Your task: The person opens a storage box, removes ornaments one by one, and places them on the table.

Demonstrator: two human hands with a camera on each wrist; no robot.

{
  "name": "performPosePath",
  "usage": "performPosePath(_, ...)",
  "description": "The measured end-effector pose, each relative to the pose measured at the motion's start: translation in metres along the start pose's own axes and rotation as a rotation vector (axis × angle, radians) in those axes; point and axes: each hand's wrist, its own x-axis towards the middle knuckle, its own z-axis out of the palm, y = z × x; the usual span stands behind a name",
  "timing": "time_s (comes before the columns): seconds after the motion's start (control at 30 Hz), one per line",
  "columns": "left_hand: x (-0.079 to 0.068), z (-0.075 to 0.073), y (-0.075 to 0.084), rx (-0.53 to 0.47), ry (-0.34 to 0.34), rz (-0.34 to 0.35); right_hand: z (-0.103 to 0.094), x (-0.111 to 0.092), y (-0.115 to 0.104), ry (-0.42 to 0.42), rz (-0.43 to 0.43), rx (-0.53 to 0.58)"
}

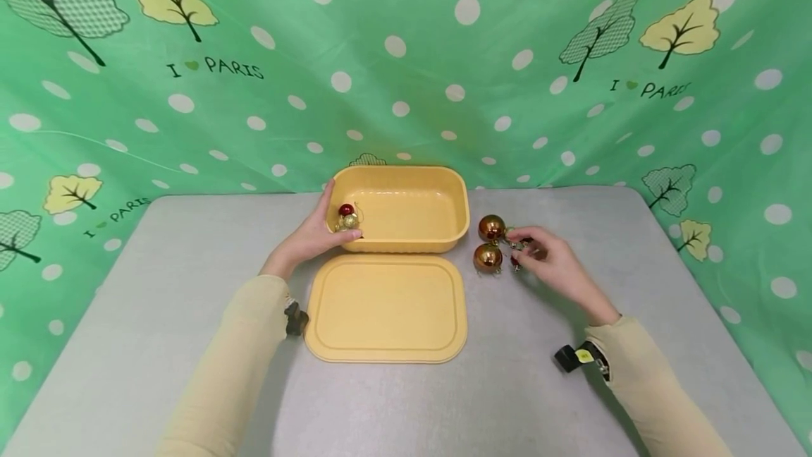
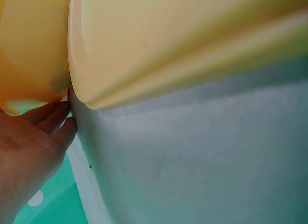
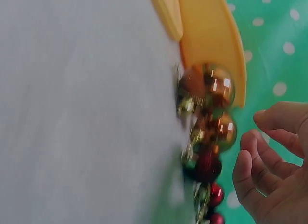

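Note:
A yellow plastic container (image 1: pixel 406 242) stands at the back of the table. My left hand (image 1: pixel 314 231) grips its left end, thumb over the front rim, fingers along the outer side; the left wrist view shows the fingers (image 2: pixel 57 119) against it. Inside, at the left end, lie a small red bauble (image 1: pixel 345 209) and gold baubles (image 1: pixel 351 220). My right hand (image 1: pixel 555 259) hovers over a cluster of baubles right of the container, its fingers bent loosely with nothing between them in the right wrist view. Two shiny copper-gold baubles (image 1: pixel 488 258) and smaller dark red baubles (image 3: pixel 209 166) make up that cluster.
A yellow lid (image 1: pixel 387 309) lies flat on the grey table (image 1: pixel 507 386), just in front of the container. Behind the table hangs a green dotted cloth (image 1: pixel 406 76) with printed trees. Dark wrist cameras (image 1: pixel 574 358) are strapped over both sleeves.

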Motion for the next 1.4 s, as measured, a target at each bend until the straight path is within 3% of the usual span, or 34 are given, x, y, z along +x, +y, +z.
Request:
performPosePath(0.2, 0.0, -0.001, -0.003, 0.005, 0.002, 0.003, 0.02, 0.017, -0.019, -0.016, -0.053, 0.026)
performPosePath(0.37, 0.0, -0.002, -0.004, 0.011, 0.0, -0.001, 0.04, 0.037, -0.038, -0.029, -0.147, 0.07)
performPosePath(0.63, 0.0, -0.002, -0.001, 0.018, -0.007, -0.011, 0.067, 0.068, -0.062, -0.107, -0.256, 0.121)
performPosePath(1.07, -0.002, -0.003, 0.0, 0.017, -0.015, -0.016, 0.114, 0.108, -0.081, -0.351, -0.195, 0.214)
performPosePath(1.4, -0.001, -0.003, 0.002, 0.023, -0.022, -0.026, 0.138, 0.14, -0.088, -0.473, -0.128, 0.18)
